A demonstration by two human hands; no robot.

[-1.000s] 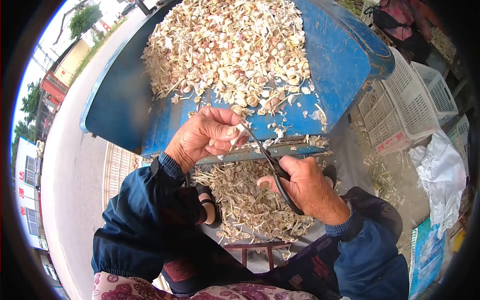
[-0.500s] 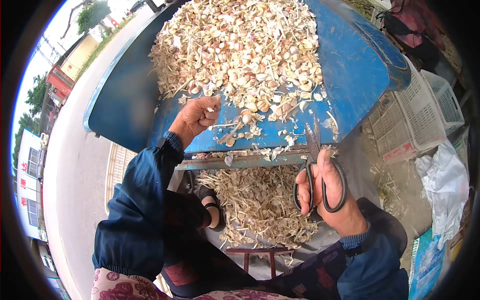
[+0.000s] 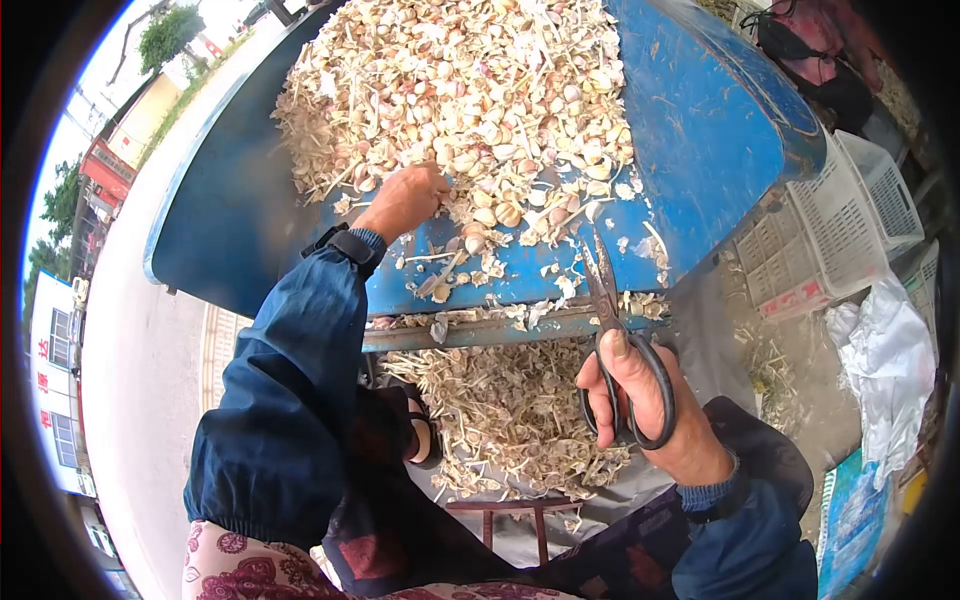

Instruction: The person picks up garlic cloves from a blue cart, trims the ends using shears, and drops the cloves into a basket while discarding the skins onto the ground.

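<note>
Left hand [image 3: 408, 200]: fingers down at near edge of garlic pile [image 3: 470, 90] on blue metal tray [image 3: 690, 150]; can't tell if gripping anything. Right hand [image 3: 644, 388] grips scissors [image 3: 603, 285] by the handles, above trimmings heap [image 3: 520, 410], blades pointing toward tray.

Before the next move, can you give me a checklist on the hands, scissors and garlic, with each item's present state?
1. Scissors held in the right hand: ok.
2. Scissors clear of the left hand: ok, there is a gap between them.
3. Left hand at the garlic pile: ok, at its near edge.
4. Left hand gripping a piece: cannot tell, its fingertips are hidden.
5. Blue tray free of loose scraps: not ok.
</note>
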